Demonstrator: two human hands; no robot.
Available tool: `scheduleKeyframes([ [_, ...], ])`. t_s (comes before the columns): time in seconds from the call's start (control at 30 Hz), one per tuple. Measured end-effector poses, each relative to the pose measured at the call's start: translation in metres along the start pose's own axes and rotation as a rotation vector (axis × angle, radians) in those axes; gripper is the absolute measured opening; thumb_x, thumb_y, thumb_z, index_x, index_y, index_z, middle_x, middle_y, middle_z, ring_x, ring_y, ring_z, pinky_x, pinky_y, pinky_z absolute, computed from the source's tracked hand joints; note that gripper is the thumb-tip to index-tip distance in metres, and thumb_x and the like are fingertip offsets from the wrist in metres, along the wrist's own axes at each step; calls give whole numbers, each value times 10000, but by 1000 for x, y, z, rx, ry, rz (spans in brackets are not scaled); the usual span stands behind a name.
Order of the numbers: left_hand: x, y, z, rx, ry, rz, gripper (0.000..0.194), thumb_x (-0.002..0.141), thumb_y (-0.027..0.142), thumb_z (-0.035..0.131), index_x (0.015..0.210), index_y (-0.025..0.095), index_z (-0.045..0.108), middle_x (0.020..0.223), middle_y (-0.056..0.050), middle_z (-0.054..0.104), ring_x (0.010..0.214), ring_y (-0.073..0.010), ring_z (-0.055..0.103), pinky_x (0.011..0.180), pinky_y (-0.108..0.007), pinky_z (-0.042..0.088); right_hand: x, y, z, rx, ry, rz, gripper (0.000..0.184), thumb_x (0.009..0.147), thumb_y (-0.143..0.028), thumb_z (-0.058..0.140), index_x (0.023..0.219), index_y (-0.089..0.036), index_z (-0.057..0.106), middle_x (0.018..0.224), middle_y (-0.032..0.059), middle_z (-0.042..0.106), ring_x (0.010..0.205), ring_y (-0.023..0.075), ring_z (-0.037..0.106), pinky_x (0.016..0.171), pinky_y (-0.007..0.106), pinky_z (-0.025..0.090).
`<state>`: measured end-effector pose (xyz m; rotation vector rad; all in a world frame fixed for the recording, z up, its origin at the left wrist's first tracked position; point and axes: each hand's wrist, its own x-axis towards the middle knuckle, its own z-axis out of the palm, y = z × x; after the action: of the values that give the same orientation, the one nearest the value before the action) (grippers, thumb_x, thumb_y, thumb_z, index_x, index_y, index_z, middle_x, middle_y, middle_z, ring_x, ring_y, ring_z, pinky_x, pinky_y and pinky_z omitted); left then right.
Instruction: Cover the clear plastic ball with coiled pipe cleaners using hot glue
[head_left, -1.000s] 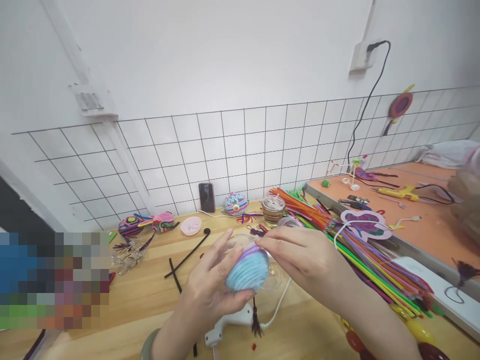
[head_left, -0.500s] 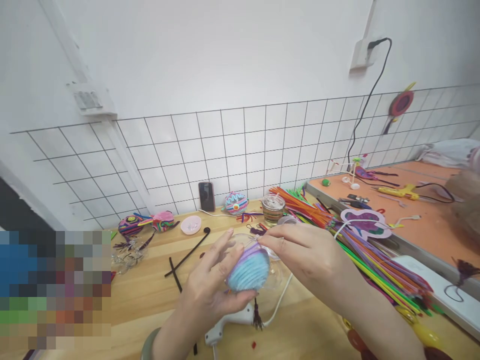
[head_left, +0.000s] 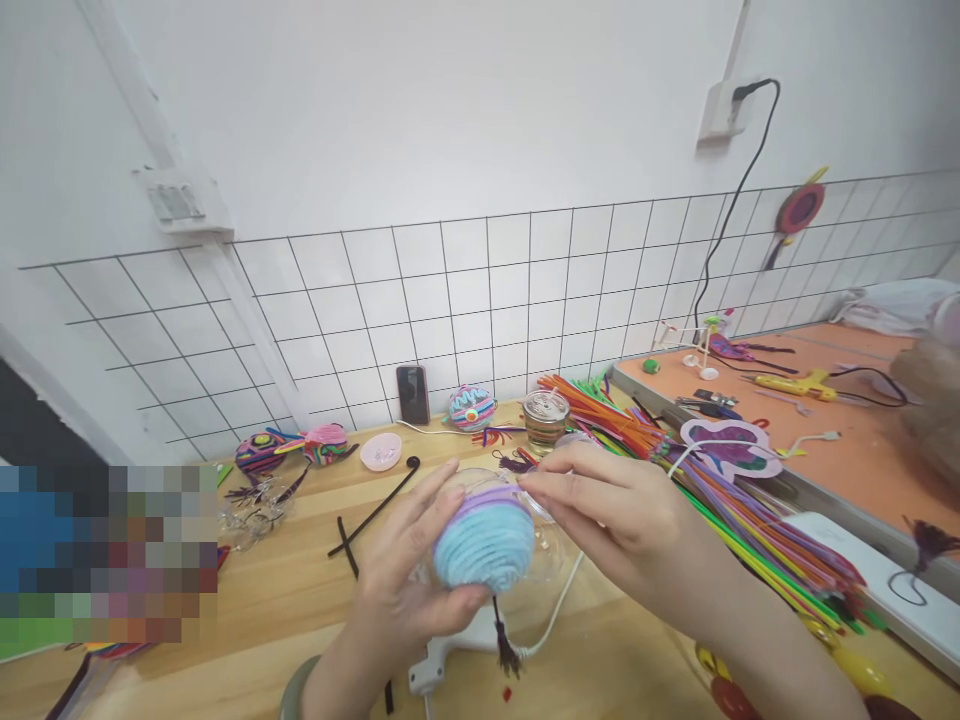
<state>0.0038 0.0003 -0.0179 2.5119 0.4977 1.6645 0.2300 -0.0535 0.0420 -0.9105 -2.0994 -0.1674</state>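
A round ball (head_left: 484, 545) is wrapped in light-blue fuzzy pipe cleaner, with a dark tassel (head_left: 508, 650) hanging beneath it. My left hand (head_left: 416, 560) cups it from the left, thumb under it and fingers over its far side. Around the upper part runs a band of purple pipe cleaner (head_left: 491, 497); above that the ball looks clear and bare. At the ball's upper right edge, my right hand (head_left: 611, 510) pinches the purple strand between thumb and fingertips. The fingers partly hide the strand's end. Below the ball lies a white glue gun (head_left: 469, 635), partly covered by my left hand.
Behind the ball stand a phone (head_left: 413, 395), a decorated ball (head_left: 472, 408) and a glass cup (head_left: 546, 420). Bundled pipe cleaners (head_left: 757, 540) lie to the right, a pink dish (head_left: 381, 452) and black stems (head_left: 375, 505) to the left. A yellow glue gun (head_left: 795, 384) rests on the orange table.
The ball has shifted slightly left and turned, so more of its light-blue side and purple band shows. My right hand stays pinched at its upper right edge.
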Motion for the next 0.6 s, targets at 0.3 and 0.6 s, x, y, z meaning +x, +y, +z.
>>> scheduleKeyframes([
  [0.3,-5,0,3,-376,120,-333,524,848,519,588,1328,310,553,1296,-94,640,1132,-292,636,891,-409,567,-1,-10,-3,344,0,235,263,914,-106,558,1051,-267,713,879,11,703,812,142,641,729,275,531],
  [0.6,-13,-6,17,-739,389,-843,680,621,598,746,1135,156,700,1133,-169,709,1096,-379,633,899,-462,538,10,-21,2,813,-73,618,239,835,-118,628,1011,-210,761,763,0,729,644,107,669,629,202,579],
])
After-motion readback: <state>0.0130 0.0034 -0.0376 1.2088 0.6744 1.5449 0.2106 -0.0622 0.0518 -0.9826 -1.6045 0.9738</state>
